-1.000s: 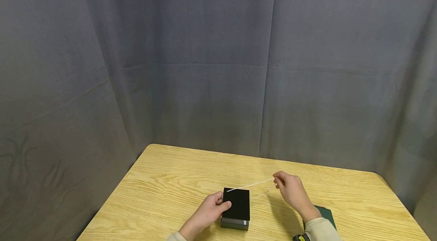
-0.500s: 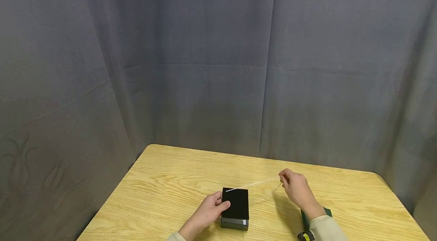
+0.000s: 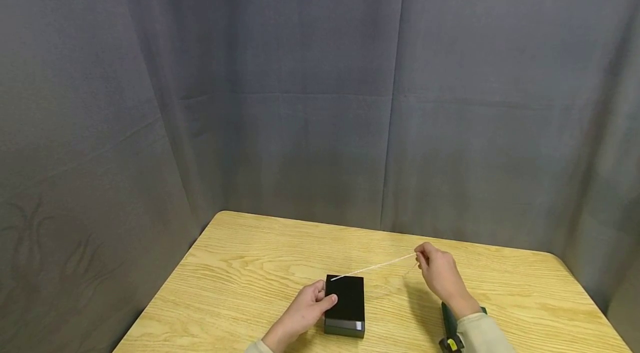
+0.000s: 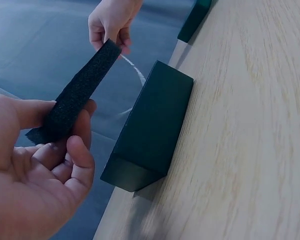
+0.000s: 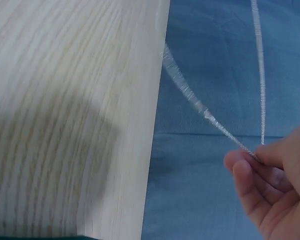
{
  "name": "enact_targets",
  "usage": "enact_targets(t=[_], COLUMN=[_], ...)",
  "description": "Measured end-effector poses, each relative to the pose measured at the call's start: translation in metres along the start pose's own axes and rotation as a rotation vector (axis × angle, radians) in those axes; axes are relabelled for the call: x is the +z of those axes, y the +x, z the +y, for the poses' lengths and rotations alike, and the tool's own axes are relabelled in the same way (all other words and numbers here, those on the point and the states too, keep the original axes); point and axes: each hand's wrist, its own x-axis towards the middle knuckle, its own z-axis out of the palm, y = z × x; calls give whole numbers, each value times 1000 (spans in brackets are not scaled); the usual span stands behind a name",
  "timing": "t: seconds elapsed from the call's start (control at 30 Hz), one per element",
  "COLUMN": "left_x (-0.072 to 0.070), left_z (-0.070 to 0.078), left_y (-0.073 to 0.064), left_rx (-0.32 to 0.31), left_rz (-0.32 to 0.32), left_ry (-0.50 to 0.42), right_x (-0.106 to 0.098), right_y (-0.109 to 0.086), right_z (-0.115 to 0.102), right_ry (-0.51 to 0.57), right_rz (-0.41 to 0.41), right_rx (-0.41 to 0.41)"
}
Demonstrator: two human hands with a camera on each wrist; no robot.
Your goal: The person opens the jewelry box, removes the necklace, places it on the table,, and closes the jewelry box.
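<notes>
My left hand (image 3: 307,308) pinches a flat black foam pad (image 3: 350,297) between thumb and fingers. In the left wrist view the pad is tilted, held above and beside a dark green box (image 4: 155,120) on the table. My right hand (image 3: 442,275), to the right and a little farther back, pinches a thin, pale silvery necklace chain (image 5: 190,97) between thumb and fingertips. One strand of the chain (image 3: 375,267) runs from those fingertips to the far left corner of the pad. Another strand hangs lower and looks faint and blurred.
A second dark green box piece (image 4: 196,20) lies on the wooden table (image 3: 260,264), partly under the right forearm in the head view. Grey curtains (image 3: 300,92) hang behind and to the left of the table. A black device with yellow (image 3: 451,344) shows at the right wrist.
My right hand has moved right and slightly away, drawing the chain out longer from the pad. The left hand and the foam pad have stayed nearly still.
</notes>
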Motion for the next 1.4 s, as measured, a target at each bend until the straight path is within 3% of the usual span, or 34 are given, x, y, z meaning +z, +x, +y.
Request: enact_targets(t=[0.27,0.97,1.17,1.4], left_x=[-1,-1,0,0], left_z=[1,-4,-3,-1], left_y=[0,2,1,0], left_rx=[-3,-19,-12,-14], left_rz=[-2,10,19,0], left_ry=[-14,-14,9,25], right_x=[-5,-7,-5,-4], right_y=[1,-4,-5,-4], right_z=[7,24,29,32], right_ry=[-5,-79,-38,7], right_rz=[21,-58,-130,-149], right_rx=[21,28,75,111])
